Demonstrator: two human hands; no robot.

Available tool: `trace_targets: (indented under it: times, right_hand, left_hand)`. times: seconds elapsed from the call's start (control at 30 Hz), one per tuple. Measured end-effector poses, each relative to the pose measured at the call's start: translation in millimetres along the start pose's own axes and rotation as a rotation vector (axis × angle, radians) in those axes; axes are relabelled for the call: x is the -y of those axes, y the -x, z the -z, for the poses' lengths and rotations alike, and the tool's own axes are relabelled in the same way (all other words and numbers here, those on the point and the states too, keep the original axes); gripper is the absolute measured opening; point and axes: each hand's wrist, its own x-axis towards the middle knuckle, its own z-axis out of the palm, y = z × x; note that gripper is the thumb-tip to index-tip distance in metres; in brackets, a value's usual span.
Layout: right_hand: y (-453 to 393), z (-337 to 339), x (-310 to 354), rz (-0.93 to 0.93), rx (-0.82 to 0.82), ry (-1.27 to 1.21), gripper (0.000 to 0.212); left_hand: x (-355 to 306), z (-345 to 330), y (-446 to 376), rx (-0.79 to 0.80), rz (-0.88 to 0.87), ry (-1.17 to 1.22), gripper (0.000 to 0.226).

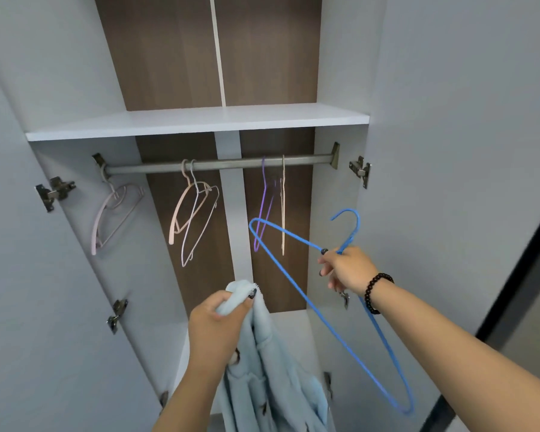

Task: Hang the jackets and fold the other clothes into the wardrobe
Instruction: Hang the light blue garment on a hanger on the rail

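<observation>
Wardrobe rail (pixel 222 165): only bare hangers (pixel 194 213)
Left hand (pixel 215 325): clenched on pale blue jacket (pixel 272 369)
Right hand (pixel 346 268): pinching blue wire hanger (pixel 293 238)
Progress: early, nothing hung

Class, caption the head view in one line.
Left hand grips pale-blue jacket; right hand holds blue hanger below wardrobe rail.

rail (pixel 231 163): free gap mid-span | hangers (pixel 194 213) left | hangers (pixel 270 207) right
</observation>
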Motion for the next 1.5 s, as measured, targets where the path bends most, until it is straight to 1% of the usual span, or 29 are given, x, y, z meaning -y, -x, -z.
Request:
trace_targets:
  times: [0.07,0.13,0.2,0.3,0.37,0.47,0.53,0.6,0.73,0.83,0.9,0.97,1.07,1.17,1.23,1.3,1.37,1.43,1.5]
  right_hand:
    - [19.7,0.9,1.9,0.054,0.009,0.088,0.024]
    - [41.0,0.2,4.1,0.086,0.021,0.081,0.019]
    - [64.1,-3.1,7.0,0.116,0.051,0.054,0.019]
    - [99.9,-19.1,14.3,0.155,0.153,0.039,0.023]
    - [123.9,-36.6,18.7,0.177,0.236,0.045,0.025]
    - [162.6,-68.4,18.1,0.18,0.311,0.051,0.025]
    - [190.1,-89.3,12.2,0.163,0.321,0.027,0.023]
    - [216.4,-106.2,4.5,0.152,0.295,0.014,0.026]
    - [255.9,-118.3,-6.4,0.133,0.247,0.004,0.03]
    - [281.0,-118.1,-11.9,0.135,0.294,0.003,0.03]
    - [293.8,-120.3,-12.5,0.159,0.321,0.052,0.032]
    - [302.9,-126.2,-10.8,0.184,0.313,0.128,0.033]
    - [310.9,-140.2,-7.6,0.194,0.313,0.229,0.034]
    - [315.3,-155.9,-3.2,0.198,0.349,0.227,0.034]
    - [316.2,-163.4,0.6,0.205,0.34,0.215,0.033]
    - [318.6,-168.7,3.3,0.21,0.338,0.267,0.032]
    - [323.5,-172.8,3.7,0.235,0.336,0.339,0.04]
    - [327.7,-172.9,1.6,0.254,0.278,0.314,0.048]
    - [330.5,-159.9,-1.4,0.248,0.218,0.215,0.047]
  left_hand:
    - [3.9,8.2,5.7,-0.001,0.009,0.005,0.018]
    - [9.9,19.3,9.5,-0.009,0.028,-0.011,0.019]
    - [17.9,35.3,12.5,-0.026,0.069,-0.02,0.025]
    - [29.4,70.4,16.3,-0.056,0.143,-0.028,0.027]
    - [35.8,99.2,19.1,-0.055,0.208,0.011,0.027]
    - [41.1,148.4,23.6,-0.074,0.259,0.03,0.025]
    - [43.5,179.2,27.4,-0.092,0.283,0.043,0.022]
    - [43.8,206.0,32.8,-0.113,0.303,0.069,0.017]
    - [45.9,241.5,43.6,-0.146,0.286,0.07,0.017]
    - [43.0,260.4,55.4,-0.139,0.284,0.021,0.021]
    - [36.2,268.5,63.6,-0.116,0.278,-0.028,0.022]
    - [26.4,272.7,73.2,-0.078,0.248,-0.067,0.022]
    - [6.0,270.9,92.3,-0.004,0.153,-0.085,0.023]
    - [-19.6,264.0,113.4,0.052,0.055,-0.105,0.022]
    - [-37.1,259.4,125.7,0.071,-0.003,-0.085,0.022]
    - [-53.2,253.2,137.8,0.109,-0.07,-0.062,0.02]
    - [-66.7,241.9,148.9,0.176,-0.178,-0.116,0.026]
    - [-79.0,227.2,161.4,0.262,-0.285,-0.21,0.036]
    - [-87.5,211.8,173.8,0.31,-0.378,-0.263,0.029]
